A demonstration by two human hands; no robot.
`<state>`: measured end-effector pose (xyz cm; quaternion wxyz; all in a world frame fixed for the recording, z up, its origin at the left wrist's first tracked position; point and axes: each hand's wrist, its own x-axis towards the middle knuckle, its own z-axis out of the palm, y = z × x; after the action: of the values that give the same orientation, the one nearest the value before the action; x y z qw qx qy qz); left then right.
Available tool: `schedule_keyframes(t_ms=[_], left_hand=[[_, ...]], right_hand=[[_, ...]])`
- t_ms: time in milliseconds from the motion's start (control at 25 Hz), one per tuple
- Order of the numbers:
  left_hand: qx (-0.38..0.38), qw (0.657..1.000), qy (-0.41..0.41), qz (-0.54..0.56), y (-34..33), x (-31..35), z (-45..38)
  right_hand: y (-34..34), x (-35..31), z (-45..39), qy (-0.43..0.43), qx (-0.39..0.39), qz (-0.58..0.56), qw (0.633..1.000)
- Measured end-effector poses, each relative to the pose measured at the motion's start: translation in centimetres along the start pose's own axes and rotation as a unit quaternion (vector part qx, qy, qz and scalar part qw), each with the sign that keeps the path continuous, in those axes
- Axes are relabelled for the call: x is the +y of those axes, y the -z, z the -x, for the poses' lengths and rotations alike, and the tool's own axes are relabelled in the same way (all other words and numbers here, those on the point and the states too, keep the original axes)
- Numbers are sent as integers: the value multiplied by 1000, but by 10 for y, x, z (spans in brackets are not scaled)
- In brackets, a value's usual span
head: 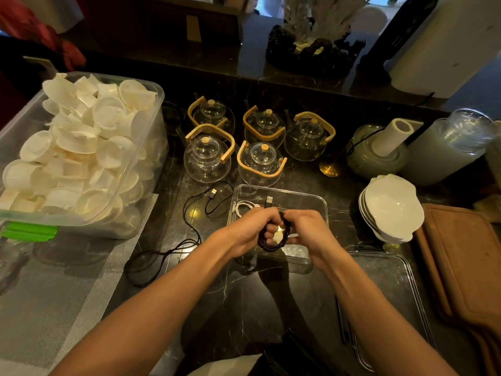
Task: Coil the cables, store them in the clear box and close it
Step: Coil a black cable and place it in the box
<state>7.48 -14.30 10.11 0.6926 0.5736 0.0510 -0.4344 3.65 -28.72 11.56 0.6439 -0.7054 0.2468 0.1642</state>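
Dark marble desk point(230, 294), cluttered; my left hand point(250, 230) and right hand point(303, 230) meet over the clear box point(320, 210), both clamped on a black cable coil point(272, 240); light, limp, springy, so pinch across the loops; second black cable point(189, 221) lies loose beside the box; lid point(390, 280) off.

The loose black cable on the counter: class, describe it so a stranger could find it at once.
Start at the big plastic tub of white cups on the left, then look to the dark counter beside it. The loose black cable sprawls there, left of the clear box. Unlike the black coil held in both hands, it lies uncoiled, its USB plug bare.
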Motion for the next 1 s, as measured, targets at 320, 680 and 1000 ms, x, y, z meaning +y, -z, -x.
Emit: schedule_keyframes(t_ms=[320,680,1000], left_hand=[[128,936,-67,-321,9,-3,-5],[146,895,-112,-407,14,-12,-12],[47,883,-43,-465,33,-11,-35]], right_hand=[[8,13,-12,-67,-73,-92,991],[5,13,-15,-55,-116,-76,989],[-2,38,-38,13,-39,98,994]])
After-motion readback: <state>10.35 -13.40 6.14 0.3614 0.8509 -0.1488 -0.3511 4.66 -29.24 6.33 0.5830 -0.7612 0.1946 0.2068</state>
